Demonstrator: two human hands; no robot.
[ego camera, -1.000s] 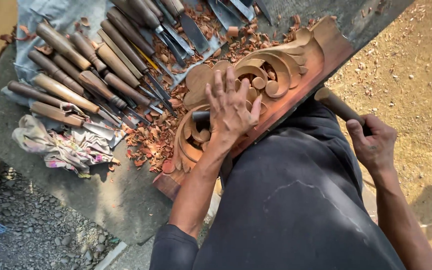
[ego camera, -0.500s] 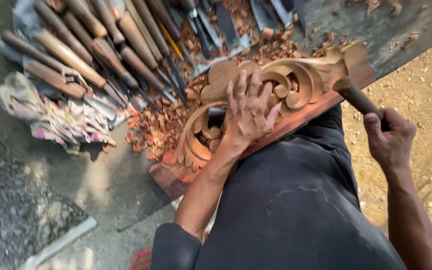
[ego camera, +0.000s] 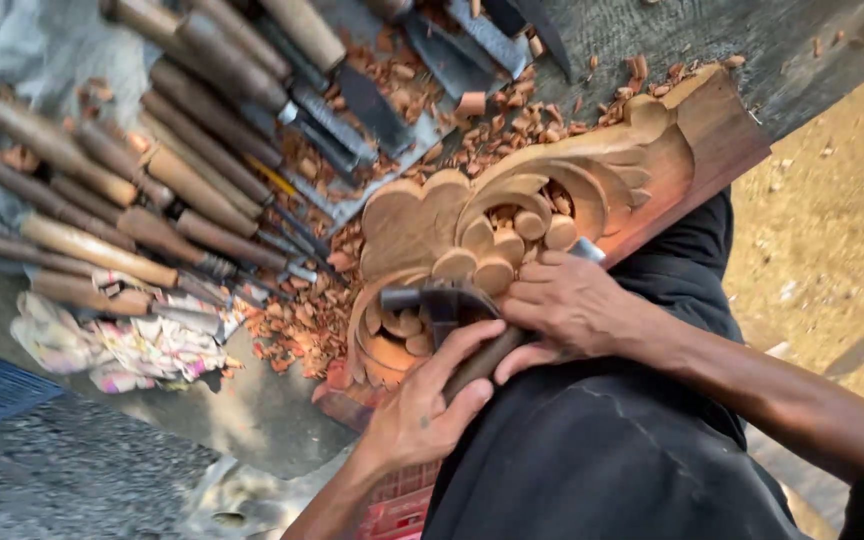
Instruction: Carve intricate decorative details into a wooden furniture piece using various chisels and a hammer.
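hands point(ego camera: 492, 350) on hammer point(ego camera: 442, 305) (chip-strewn bench point(ego camera: 282, 420))

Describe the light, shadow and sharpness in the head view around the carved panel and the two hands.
Head view: hard sunlight from the right bleaches the sandy ground; the carved wood panel is warmly lit and fairly sharp; the left hand and right hand on the hammer are slightly soft; the chisels blur toward the left edge.

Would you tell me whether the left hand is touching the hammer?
Touching: the head view shows the left hand wrapped around the hammer handle.
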